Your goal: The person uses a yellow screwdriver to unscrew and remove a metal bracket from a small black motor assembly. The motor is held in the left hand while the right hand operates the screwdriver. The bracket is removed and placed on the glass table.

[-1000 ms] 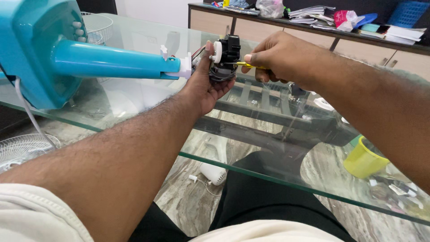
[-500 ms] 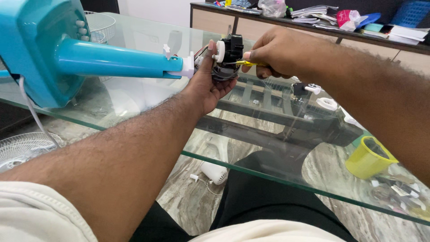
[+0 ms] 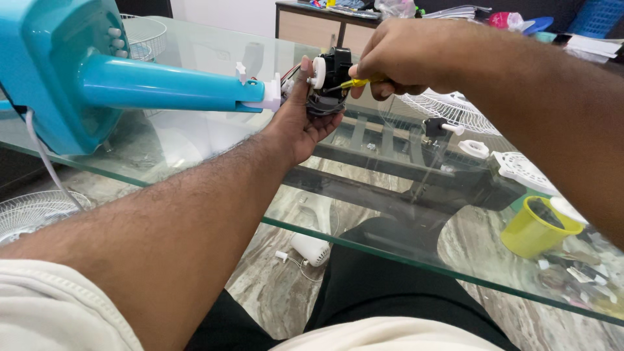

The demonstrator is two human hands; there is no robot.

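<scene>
- Head view: the left hand (image 3: 300,123) is cupping a small black motor (image 3: 330,81) from below, with its fingers curled snug around it.
- The motor is sitting at the end of a long blue fan pole (image 3: 166,84), which is lying on its side above the glass bench (image 3: 214,162).
- The right hand (image 3: 416,55) is pinching a thin yellow screwdriver (image 3: 354,83) tight, and the tip is touching the motor.
- A big blue fan base (image 3: 49,65) is resting on the bench at the far left (its white cord is hanging down).
- A white wire fan guard (image 3: 448,114) is lying behind the hands.
- A yellow cup (image 3: 536,227) is sitting on the right, well apart from the hands.
</scene>
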